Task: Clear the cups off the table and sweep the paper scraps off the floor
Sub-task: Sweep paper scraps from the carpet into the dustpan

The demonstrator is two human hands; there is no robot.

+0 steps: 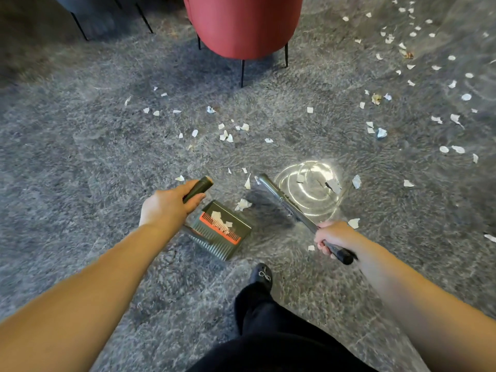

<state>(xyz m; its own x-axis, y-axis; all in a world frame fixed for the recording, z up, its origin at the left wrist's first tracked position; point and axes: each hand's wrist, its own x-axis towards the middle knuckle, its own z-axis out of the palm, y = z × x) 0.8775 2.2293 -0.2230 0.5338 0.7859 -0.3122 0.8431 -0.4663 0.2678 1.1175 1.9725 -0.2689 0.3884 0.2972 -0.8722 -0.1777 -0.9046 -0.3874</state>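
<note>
While the left hand (171, 202) is gripping the upright handle (199, 188) of the dustpan (222, 229), the right hand (331, 237) is clenching the handle of the brush (281, 201), whose dark bristles are resting on the floor (80, 157) just beside the pan's open side. A few scraps (218, 217) are already lying inside the pan, one more (243, 204) is sitting between pan and bristles, and many others are lying scattered further out, thickest toward the far right of the floor (408, 44) and in a looser band (225, 134) in front of the red chair (241, 25). No cups or bench are showing in this view.

Judging from this, the sweeping is only getting started. To do it well, the pan's lip should be pressing flat against the floor and tilting slightly forward, so scraps are riding in rather than sliding under. Short, low strokes toward the pan will probably be working better than long flicks, since light paper is likely to lift and drift. Gathering the far-right scraps into one pile first, then bringing the pan to it, looks wiser than chasing each piece. The pieces on the bright patch of light (311, 186) are hard to count, so that spot needs a second pass.
</note>
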